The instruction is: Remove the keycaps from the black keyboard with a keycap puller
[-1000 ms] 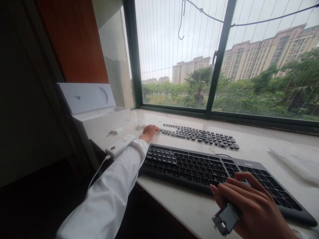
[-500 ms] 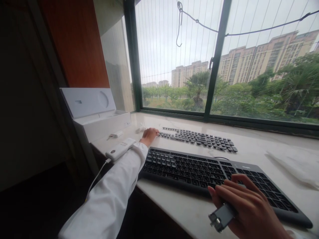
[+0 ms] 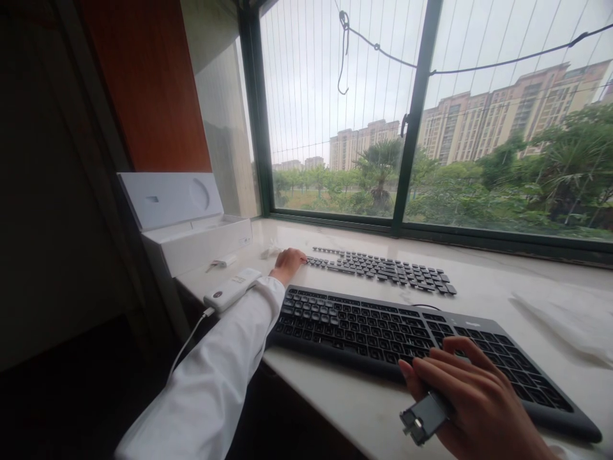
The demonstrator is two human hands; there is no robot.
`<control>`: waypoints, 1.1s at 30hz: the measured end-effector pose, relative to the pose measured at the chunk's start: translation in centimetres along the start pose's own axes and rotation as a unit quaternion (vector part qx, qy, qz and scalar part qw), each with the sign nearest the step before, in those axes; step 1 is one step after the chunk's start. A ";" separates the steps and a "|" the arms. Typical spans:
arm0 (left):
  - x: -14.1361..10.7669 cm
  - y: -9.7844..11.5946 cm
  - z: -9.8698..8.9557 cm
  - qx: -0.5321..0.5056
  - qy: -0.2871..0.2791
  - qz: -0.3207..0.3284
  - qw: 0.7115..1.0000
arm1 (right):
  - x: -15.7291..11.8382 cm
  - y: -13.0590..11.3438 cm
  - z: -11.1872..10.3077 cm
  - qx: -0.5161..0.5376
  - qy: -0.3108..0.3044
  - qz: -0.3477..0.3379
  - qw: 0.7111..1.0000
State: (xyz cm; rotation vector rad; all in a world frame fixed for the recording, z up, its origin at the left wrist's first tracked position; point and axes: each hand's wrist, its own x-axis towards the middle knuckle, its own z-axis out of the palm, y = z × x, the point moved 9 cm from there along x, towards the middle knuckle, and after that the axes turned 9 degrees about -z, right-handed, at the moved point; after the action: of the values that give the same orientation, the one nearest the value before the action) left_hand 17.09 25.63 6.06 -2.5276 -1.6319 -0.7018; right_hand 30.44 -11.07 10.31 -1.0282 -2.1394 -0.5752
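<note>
On the pale sill, my left hand [image 3: 288, 265] reaches to the left end of the laid-out black keycaps [image 3: 383, 268], its fingertips pinched at a keycap there; the fingers partly hide it. Nearer to me lies a black keyboard [image 3: 364, 322], with keycaps seated at its upper left and bare key sockets over most of the rest. Over the right part of the keyboard, my right hand [image 3: 479, 390] is closed around a small grey tool with a metal end [image 3: 424, 418], which sticks out below the palm toward the lower left.
An open white box [image 3: 201, 239] stands at the left. A white power bank [image 3: 232, 291] with a cable lies beside my left forearm, and a small white adapter [image 3: 223, 262] behind it. A translucent plastic bag [image 3: 565, 319] lies at the right. The window [image 3: 335, 96] borders the sill.
Hardly anything differs: the view has tilted very slightly. Both hands stay in place, the left at the keycaps and the right around the grey tool.
</note>
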 end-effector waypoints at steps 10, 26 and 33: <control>0.0 0.3 0.0 0.000 0.003 0.012 1.000 | -0.1 -0.1 0.1 -0.004 -0.008 0.000 1.000; 0.0 0.1 0.2 -0.008 -0.001 -0.002 1.000 | 0.2 -0.2 0.0 -0.014 -0.007 -0.007 1.000; 0.1 0.1 0.2 -0.002 0.001 -0.009 1.000 | 0.3 -0.3 -0.1 -0.018 -0.003 -0.013 1.000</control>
State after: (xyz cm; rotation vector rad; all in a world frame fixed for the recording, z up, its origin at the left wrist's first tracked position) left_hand 17.25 25.76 5.91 -2.5170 -1.6552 -0.7105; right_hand 30.10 -11.21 10.56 -1.0234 -2.1578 -0.6257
